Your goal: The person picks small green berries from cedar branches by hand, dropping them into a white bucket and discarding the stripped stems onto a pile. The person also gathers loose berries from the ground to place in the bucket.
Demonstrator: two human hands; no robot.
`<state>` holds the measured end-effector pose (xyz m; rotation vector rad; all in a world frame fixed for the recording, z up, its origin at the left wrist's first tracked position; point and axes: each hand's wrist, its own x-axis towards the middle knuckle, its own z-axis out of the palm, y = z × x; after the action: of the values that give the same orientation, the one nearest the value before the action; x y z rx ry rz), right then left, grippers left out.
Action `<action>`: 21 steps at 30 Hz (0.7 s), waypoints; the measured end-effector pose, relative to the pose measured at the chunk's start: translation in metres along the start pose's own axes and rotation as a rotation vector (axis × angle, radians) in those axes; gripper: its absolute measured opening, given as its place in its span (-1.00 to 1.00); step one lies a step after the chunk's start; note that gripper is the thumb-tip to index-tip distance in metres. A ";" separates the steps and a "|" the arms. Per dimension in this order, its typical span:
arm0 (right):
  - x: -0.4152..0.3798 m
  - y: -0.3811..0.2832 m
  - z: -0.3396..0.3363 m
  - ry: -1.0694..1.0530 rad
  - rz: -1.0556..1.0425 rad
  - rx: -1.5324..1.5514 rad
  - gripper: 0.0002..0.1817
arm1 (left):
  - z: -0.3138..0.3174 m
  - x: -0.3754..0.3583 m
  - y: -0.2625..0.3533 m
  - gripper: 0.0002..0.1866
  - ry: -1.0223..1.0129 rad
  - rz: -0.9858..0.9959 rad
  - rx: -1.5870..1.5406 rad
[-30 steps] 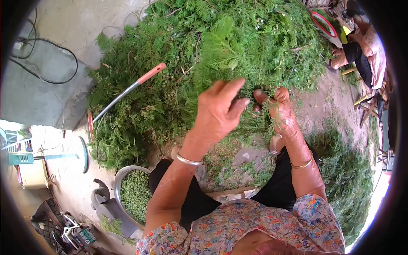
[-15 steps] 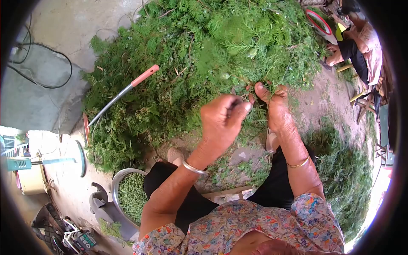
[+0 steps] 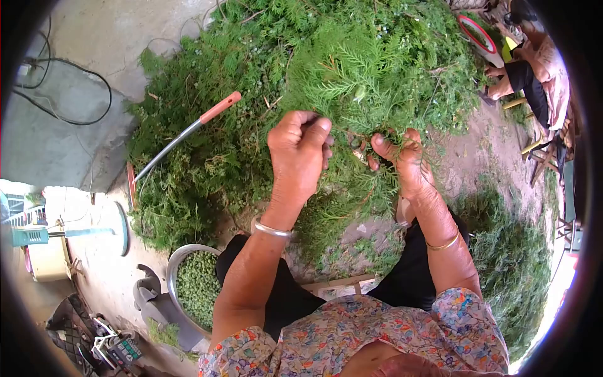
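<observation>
My left hand (image 3: 296,151), with a silver bracelet at the wrist, is raised over the left-middle part of the leafy pile. Its fingers are curled and the thumb presses against the index finger; whatever may be inside is hidden. At the pile's near edge, my right hand (image 3: 405,162) grips a green evergreen branch (image 3: 361,75), whose flat, feathery sprays fan out beyond and below the fingers. A gap separates the two hands. Spread under and beyond both is a large heap of cut evergreen branches (image 3: 213,151) bearing small pale-green cones.
A metal basin (image 3: 173,267) of small green cones stands left of my knee. An orange-gripped metal rod (image 3: 169,147) lies against the heap. More cut greenery (image 3: 509,270) lies at right. Another person (image 3: 540,75) sits at upper right near a red-rimmed basin (image 3: 477,34). A cable (image 3: 107,103) lies at left.
My left hand has moved left and slightly up, away from my right hand, staying closed. My right hand has barely shifted and keeps hold of the branch.
</observation>
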<state>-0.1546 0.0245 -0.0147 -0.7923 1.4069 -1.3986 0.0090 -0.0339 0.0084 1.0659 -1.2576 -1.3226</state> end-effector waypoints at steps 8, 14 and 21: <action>-0.001 -0.016 -0.004 -0.047 0.103 0.109 -0.63 | -0.032 0.019 0.038 -0.91 -0.067 -0.159 -0.638; -0.001 -0.015 -0.001 -0.013 0.090 0.095 -0.67 | -0.004 -0.006 0.009 -0.84 -0.375 -0.265 -0.293; -0.016 -0.024 0.010 0.020 0.065 0.079 -0.71 | 0.010 -0.012 0.005 -0.74 -0.324 -0.341 -0.209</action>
<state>-0.1446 0.0331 0.0130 -0.6774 1.3724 -1.4067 0.0010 -0.0206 0.0136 0.9701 -1.1663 -1.9041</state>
